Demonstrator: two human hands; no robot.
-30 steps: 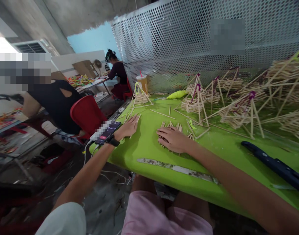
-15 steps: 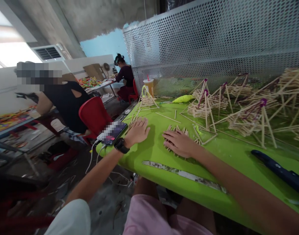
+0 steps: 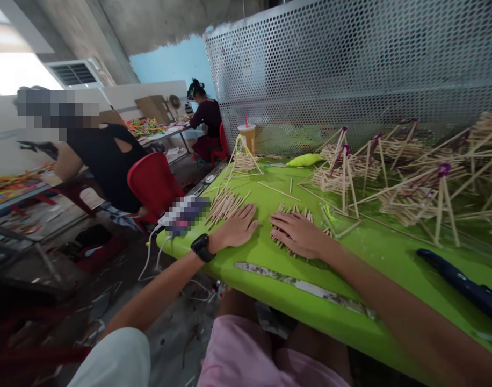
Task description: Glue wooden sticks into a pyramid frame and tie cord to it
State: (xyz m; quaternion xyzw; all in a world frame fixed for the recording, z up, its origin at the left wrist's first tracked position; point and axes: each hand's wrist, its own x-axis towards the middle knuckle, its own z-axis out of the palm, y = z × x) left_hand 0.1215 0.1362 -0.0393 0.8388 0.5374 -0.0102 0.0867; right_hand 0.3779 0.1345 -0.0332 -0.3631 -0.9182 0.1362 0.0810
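My left hand [image 3: 237, 227], with a black watch on the wrist, lies flat on the green tabletop [image 3: 266, 333], fingers stretched out. Just beyond it a loose pile of thin wooden sticks [image 3: 225, 206] lies at the table's left side. My right hand [image 3: 300, 234] rests palm down, fingers extended, over a second bunch of wooden sticks [image 3: 284, 248], whose ends poke out around it. That hand covers most of this bunch. A small tuft of yellow-green cord [image 3: 328, 213] and a few sticks lie just right of it.
Stick frames with purple ties [image 3: 407, 201] crowd the right side. A dark blue handle-like tool [image 3: 459, 282] lies near my right forearm. A phone [image 3: 185, 215] with cables sits at the left edge. A drink cup [image 3: 248, 138] stands by the perforated metal panel [image 3: 334, 75]. Two people sit beyond.
My left hand has moved right and toward me, off the left pile of sticks, which now shows more fully. My right hand stays on its bunch.
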